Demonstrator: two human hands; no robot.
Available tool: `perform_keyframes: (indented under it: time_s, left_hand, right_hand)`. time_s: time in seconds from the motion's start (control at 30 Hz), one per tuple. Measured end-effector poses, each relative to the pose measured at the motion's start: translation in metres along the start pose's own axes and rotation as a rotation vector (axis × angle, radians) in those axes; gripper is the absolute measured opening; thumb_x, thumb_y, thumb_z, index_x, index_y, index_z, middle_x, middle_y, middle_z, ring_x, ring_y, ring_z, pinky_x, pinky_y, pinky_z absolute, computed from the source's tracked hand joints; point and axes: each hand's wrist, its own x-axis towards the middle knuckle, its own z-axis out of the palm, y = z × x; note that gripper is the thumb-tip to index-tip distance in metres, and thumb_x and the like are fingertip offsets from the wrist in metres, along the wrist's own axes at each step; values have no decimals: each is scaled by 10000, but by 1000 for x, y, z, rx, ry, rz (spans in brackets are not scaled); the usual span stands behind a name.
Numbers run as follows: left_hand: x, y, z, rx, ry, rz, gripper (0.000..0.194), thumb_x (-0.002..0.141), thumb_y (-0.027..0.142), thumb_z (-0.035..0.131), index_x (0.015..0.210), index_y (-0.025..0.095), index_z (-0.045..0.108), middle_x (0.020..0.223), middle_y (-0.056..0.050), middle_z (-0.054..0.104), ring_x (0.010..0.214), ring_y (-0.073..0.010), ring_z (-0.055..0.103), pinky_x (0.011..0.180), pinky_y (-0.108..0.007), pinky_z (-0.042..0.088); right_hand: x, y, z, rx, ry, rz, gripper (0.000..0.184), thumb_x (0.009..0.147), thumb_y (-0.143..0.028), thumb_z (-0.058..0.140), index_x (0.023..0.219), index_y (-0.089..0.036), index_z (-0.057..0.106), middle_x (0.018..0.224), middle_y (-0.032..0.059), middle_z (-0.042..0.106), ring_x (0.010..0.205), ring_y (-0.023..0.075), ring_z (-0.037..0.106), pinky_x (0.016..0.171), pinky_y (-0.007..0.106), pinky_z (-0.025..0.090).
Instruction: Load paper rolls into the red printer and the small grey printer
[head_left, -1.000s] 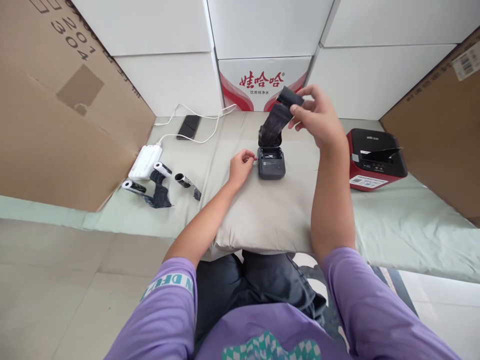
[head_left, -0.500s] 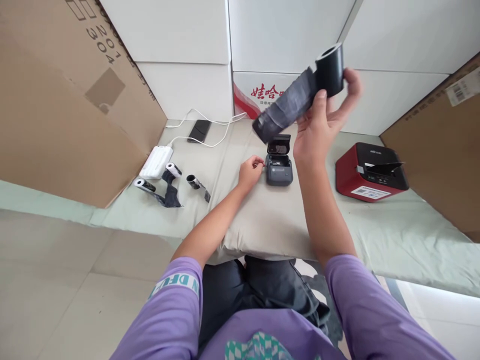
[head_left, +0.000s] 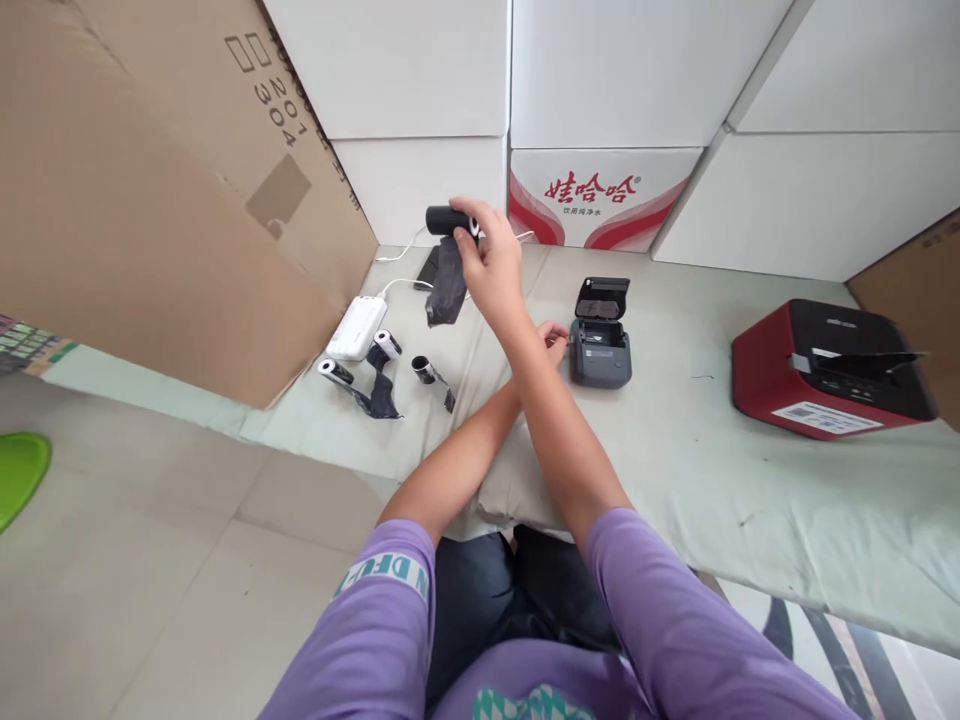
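Observation:
In my right hand (head_left: 491, 262) is a black ribbon roll (head_left: 445, 220), gripped by its right end between thumb and fingers. A wrinkled black strip (head_left: 447, 285) hangs down from it. My right forearm crosses over my left arm. Partly hidden behind that forearm, my left hand (head_left: 553, 342) is at the left side of a small dark grey label printer (head_left: 601, 365), its fingers curled and pressed together. What they hold, if anything, is hidden. The printer's lid (head_left: 602, 298) stands raised, baring the compartment inside.
On the left lie a white power bank (head_left: 358, 328) with a cable, two rolls joined by black ribbon (head_left: 384, 398), and a small black roll (head_left: 423, 370). A dark phone (head_left: 427, 268) is partly covered. A red-black printer (head_left: 829, 370) stands right. Cardboard (head_left: 187, 220) and white boxes (head_left: 600, 70) enclose the surface.
My right hand has carried the roll left and lower, from above the printer to over the phone, crossing my left arm. The left hand stays beside the printer. The view has shifted.

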Motion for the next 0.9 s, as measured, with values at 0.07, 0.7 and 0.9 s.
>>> perform_keyframes:
  time_s: [0.07, 0.7, 0.9]
  left_hand:
    - [2, 0, 3, -23, 7, -31, 156, 880, 78, 573, 828, 225, 588, 848, -41, 725, 845, -187, 697, 835, -332, 566]
    - [-3, 8, -5, 25, 18, -28, 180, 880, 42, 577, 857, 205, 649, 810, -17, 732, 794, -163, 687, 790, -281, 534]
    - [-4, 1, -6, 18, 13, -2, 177, 890, 68, 576, 878, 213, 677, 832, -19, 757, 805, -166, 700, 797, -284, 530]
  right_hand:
    - [0, 9, 6, -126, -109, -1, 515, 1093, -417, 357, 1585, -300, 456, 1575, 63, 568, 1365, 290, 529, 1106, 389, 459]
    - [-10, 34, 46, -234, -463, -25, 447, 943, -271, 636, 1384, -212, 684, 1380, 155, 689, 1290, 381, 553, 1069, 509, 464]
    - [-20, -15, 48, -169, -874, -106, 377, 924, -369, 733, 1269, -226, 690, 1242, 85, 734, 1123, 292, 662, 929, 406, 527]
